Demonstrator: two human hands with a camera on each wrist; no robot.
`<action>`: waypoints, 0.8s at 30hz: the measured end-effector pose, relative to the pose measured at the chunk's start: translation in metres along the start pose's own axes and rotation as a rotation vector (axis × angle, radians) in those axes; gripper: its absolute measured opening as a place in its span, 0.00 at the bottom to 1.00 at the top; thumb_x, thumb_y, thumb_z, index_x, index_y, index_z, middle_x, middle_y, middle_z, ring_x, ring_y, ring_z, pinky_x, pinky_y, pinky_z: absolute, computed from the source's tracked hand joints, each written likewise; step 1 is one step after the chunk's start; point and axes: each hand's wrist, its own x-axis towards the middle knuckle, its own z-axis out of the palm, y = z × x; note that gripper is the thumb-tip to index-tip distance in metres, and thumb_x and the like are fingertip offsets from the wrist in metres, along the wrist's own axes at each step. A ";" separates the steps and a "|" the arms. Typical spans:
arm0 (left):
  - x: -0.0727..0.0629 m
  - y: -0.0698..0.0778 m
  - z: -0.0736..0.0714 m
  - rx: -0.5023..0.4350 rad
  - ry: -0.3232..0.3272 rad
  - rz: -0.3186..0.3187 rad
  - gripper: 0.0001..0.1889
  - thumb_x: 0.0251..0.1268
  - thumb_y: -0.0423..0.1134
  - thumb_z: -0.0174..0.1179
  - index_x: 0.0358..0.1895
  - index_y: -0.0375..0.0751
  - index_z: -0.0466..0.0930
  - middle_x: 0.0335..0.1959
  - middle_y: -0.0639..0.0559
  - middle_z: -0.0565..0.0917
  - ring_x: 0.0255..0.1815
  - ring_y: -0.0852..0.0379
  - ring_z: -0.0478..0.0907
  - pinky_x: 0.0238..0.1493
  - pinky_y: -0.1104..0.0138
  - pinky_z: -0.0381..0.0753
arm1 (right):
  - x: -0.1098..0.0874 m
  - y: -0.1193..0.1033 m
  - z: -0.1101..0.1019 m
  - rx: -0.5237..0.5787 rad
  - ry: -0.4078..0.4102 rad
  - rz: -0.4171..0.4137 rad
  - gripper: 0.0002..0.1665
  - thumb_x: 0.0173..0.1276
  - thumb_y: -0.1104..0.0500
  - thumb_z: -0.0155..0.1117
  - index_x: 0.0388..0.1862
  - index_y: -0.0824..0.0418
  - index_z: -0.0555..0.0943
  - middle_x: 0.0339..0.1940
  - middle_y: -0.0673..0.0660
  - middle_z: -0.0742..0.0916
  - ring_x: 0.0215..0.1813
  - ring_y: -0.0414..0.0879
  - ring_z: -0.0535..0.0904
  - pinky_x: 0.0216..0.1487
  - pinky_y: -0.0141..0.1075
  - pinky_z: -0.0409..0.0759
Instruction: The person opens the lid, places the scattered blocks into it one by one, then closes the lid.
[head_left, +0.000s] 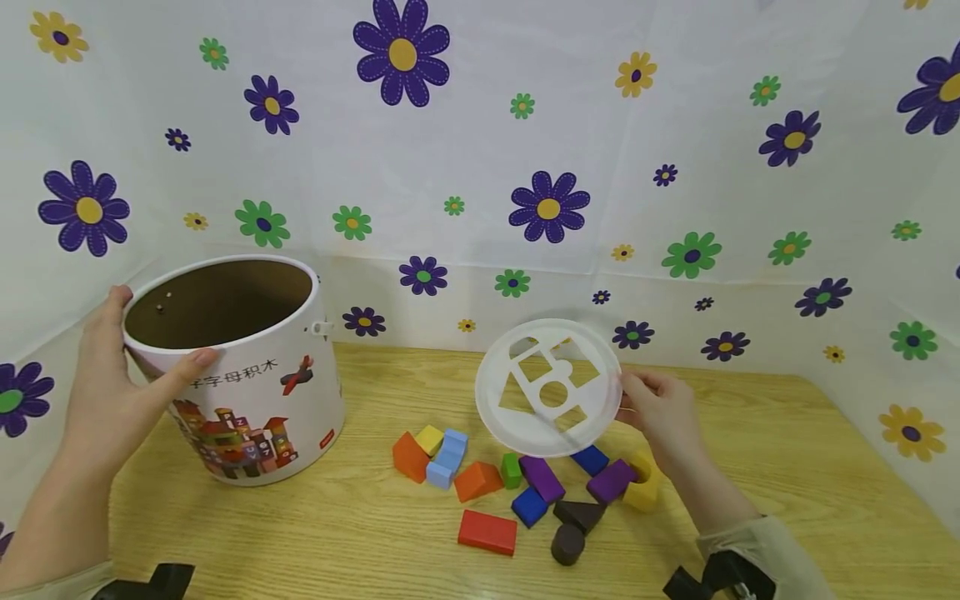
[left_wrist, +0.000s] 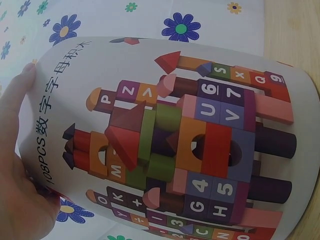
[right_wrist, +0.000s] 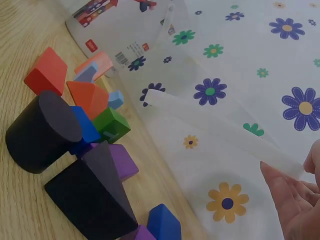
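My left hand [head_left: 123, 379] grips the rim of a tall white bucket [head_left: 300, 400] on the left, thumb over the near edge and fingers around the far-left side. The bucket is uncovered and tilted slightly toward me, its front printed with pictures of blocks. In the left wrist view the hand [left_wrist: 30, 200] lies at the bucket's upper edge. On the right, my right hand [head_left: 663, 408] pinches the edge of a round white shape-sorter lid [head_left: 602, 414] with cut-out holes. It is held upright above the blocks; the right wrist view shows the lid [right_wrist: 220, 130] edge-on.
Several wooden blocks lie below the lid: a red brick [head_left: 487, 532], a dark cylinder [head_left: 567, 544], a dark triangular block [head_left: 580, 514], a yellow curved block [head_left: 641, 493], a green block [head_left: 511, 471] and a light blue arch [head_left: 450, 454]. A flowered cloth [head_left: 465, 142] hangs behind the table.
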 end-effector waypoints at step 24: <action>0.000 0.000 0.001 -0.004 -0.001 -0.002 0.53 0.56 0.42 0.67 0.77 0.55 0.36 0.76 0.42 0.45 0.75 0.43 0.38 0.69 0.40 0.36 | -0.003 0.023 -0.065 -0.013 0.030 0.046 0.32 0.75 0.56 0.48 0.63 0.82 0.62 0.32 0.48 0.82 0.34 0.36 0.81 0.40 0.29 0.82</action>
